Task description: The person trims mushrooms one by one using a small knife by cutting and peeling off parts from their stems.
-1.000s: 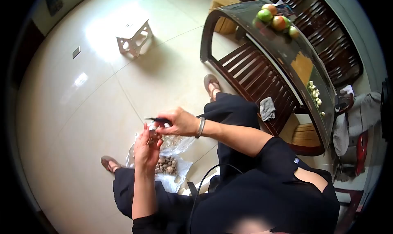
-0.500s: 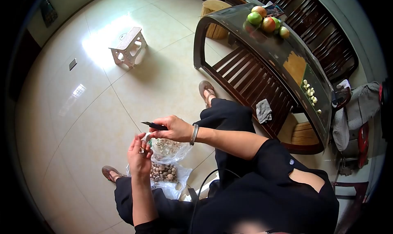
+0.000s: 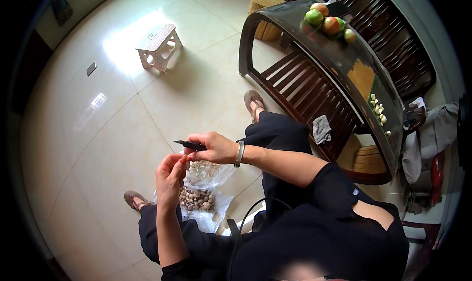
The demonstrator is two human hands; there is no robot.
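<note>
My right hand [image 3: 216, 148], with a metal bangle on its wrist, grips a dark slim knife [image 3: 191, 145] whose blade points left. My left hand [image 3: 171, 177] is closed in a pinch, its fingertips meeting those of my right hand. Whatever sits between the fingertips is too small and covered to make out. Below the hands, a plastic bag [image 3: 221, 209] on the floor holds many small brown roundish pieces [image 3: 197, 200]. Beside it, a clear plastic bag [image 3: 209, 172] contains pale scraps like peelings, partly hidden by my right hand.
A curved dark table [image 3: 295, 23] stands at right, bearing green-red fruits [image 3: 330, 25] and several small white pieces [image 3: 378, 109]. A grey cloth [image 3: 321, 129] lies on its lower slatted shelf. Ahead on the tiles are a folding stool [image 3: 160, 47] and a small dark rectangle [image 3: 91, 68].
The left fingers have closed up against the right fingertips, and the white piece seen between the hands is now hidden. The view has shifted slightly.
</note>
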